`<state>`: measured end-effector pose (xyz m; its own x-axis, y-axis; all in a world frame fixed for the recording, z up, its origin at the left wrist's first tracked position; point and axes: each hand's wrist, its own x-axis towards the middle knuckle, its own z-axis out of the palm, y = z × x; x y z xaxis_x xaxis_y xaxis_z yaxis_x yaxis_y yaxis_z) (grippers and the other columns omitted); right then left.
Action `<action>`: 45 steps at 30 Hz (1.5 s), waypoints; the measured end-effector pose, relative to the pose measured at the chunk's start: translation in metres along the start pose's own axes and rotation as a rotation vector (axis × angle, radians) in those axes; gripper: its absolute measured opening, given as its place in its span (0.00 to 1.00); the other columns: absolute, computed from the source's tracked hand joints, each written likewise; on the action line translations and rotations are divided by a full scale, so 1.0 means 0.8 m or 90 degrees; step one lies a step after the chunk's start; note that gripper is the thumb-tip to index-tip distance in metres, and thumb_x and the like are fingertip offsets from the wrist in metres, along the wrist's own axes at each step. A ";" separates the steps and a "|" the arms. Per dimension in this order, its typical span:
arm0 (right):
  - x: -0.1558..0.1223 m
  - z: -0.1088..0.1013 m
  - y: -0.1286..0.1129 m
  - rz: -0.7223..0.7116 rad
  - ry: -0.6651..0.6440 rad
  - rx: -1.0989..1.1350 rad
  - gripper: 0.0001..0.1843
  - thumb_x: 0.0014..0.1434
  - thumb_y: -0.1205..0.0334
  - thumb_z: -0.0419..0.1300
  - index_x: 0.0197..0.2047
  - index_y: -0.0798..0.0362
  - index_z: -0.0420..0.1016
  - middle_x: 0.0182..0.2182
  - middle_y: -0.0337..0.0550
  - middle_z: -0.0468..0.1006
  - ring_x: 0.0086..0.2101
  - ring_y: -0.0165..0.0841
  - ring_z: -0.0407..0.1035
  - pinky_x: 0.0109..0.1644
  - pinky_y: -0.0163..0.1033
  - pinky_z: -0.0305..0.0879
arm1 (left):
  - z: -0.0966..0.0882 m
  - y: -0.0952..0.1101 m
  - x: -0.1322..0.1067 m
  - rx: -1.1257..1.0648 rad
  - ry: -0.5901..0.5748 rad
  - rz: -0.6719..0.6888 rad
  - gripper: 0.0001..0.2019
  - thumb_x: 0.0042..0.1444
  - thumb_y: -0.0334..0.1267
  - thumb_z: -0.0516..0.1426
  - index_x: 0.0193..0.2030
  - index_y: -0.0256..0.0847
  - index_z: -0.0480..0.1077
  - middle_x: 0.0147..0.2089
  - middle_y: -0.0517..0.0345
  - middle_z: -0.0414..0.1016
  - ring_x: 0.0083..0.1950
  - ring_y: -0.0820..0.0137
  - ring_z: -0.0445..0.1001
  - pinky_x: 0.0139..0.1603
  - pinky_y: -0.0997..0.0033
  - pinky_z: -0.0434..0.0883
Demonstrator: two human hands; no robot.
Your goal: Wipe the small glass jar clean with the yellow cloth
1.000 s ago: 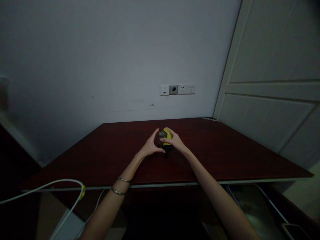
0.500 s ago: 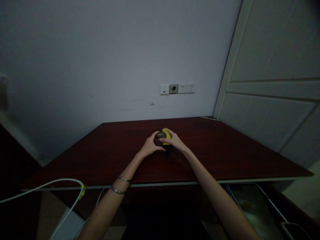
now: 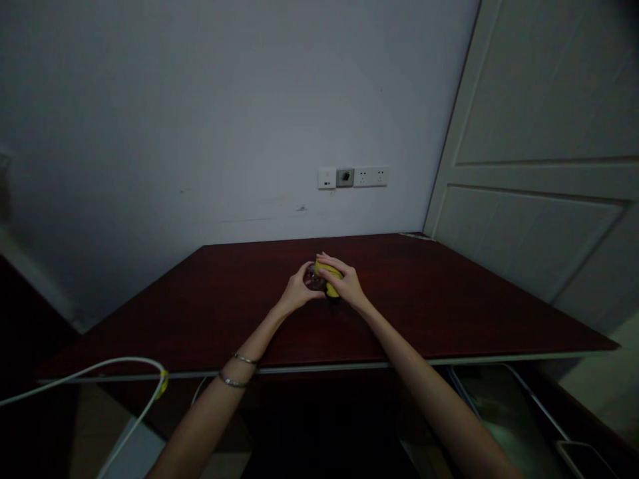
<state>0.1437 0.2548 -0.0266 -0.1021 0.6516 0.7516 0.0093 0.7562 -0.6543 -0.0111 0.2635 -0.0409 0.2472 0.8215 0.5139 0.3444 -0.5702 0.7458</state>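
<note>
Cupping a clear, rounded object (image 3: 314, 279) at mid-table: left hand (image 3: 295, 293), fingers curved round its far side, thumb on the near. Right hand (image 3: 348, 286) pinching a soft-looking yellow piece (image 3: 332, 291) between thumb and fingers, against the object's right side; cloth or sponge, cannot tell. Both things over the dark red table (image 3: 239, 299), well short of the far wall (image 3: 259, 133). Whether the object rests on the wood: unclear. Step in hand, by my reading: working yellow against clear. Next move calls for a steady left grip and light right pressure.
</note>
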 end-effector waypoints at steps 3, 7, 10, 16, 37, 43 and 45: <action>0.005 -0.002 0.009 0.092 0.025 0.003 0.19 0.53 0.53 0.58 0.46 0.52 0.75 0.47 0.47 0.75 0.48 0.39 0.69 0.55 0.46 0.62 | 0.001 0.001 -0.002 0.013 -0.013 0.004 0.43 0.28 0.36 0.69 0.56 0.36 0.58 0.51 0.46 0.71 0.51 0.61 0.71 0.54 0.59 0.67; 0.007 -0.004 0.016 0.159 0.047 -0.005 0.21 0.53 0.50 0.57 0.46 0.54 0.75 0.44 0.48 0.77 0.44 0.39 0.71 0.52 0.46 0.66 | 0.000 0.001 -0.003 0.028 -0.039 0.027 0.44 0.28 0.39 0.69 0.56 0.37 0.58 0.51 0.48 0.71 0.51 0.61 0.71 0.54 0.60 0.67; 0.001 -0.003 0.008 0.071 0.025 -0.043 0.18 0.54 0.53 0.58 0.44 0.52 0.76 0.47 0.46 0.75 0.48 0.38 0.69 0.56 0.46 0.62 | -0.001 0.000 -0.002 0.054 -0.034 0.047 0.43 0.30 0.39 0.68 0.57 0.36 0.58 0.51 0.48 0.70 0.50 0.62 0.71 0.52 0.63 0.68; -0.002 -0.003 -0.007 -0.045 -0.071 -0.134 0.14 0.55 0.56 0.57 0.44 0.46 0.76 0.48 0.41 0.74 0.53 0.37 0.65 0.60 0.45 0.57 | 0.000 0.001 -0.003 0.094 -0.018 0.061 0.38 0.35 0.35 0.65 0.57 0.36 0.58 0.53 0.47 0.69 0.50 0.63 0.71 0.51 0.63 0.67; 0.018 -0.018 0.005 0.135 -0.035 -0.006 0.20 0.52 0.51 0.59 0.44 0.53 0.76 0.46 0.45 0.76 0.48 0.39 0.69 0.55 0.46 0.63 | 0.002 0.001 -0.003 -0.028 -0.023 0.031 0.43 0.30 0.40 0.68 0.56 0.36 0.58 0.51 0.48 0.71 0.50 0.63 0.71 0.54 0.61 0.67; 0.009 -0.014 -0.001 0.074 -0.017 0.000 0.17 0.52 0.52 0.59 0.43 0.50 0.77 0.47 0.44 0.75 0.50 0.38 0.68 0.57 0.46 0.60 | 0.005 -0.006 0.001 -0.123 0.007 -0.012 0.41 0.30 0.38 0.68 0.55 0.34 0.60 0.51 0.46 0.70 0.51 0.62 0.71 0.53 0.61 0.68; 0.003 -0.014 -0.007 0.044 -0.031 -0.014 0.15 0.52 0.53 0.59 0.42 0.48 0.77 0.48 0.42 0.74 0.51 0.37 0.67 0.58 0.46 0.60 | 0.006 -0.008 0.003 -0.154 -0.004 -0.025 0.41 0.31 0.37 0.68 0.55 0.34 0.60 0.51 0.45 0.70 0.50 0.61 0.71 0.53 0.61 0.68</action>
<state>0.1544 0.2531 -0.0201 -0.1486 0.6994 0.6991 0.0400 0.7106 -0.7024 -0.0088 0.2690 -0.0469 0.2430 0.8427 0.4805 0.1270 -0.5187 0.8455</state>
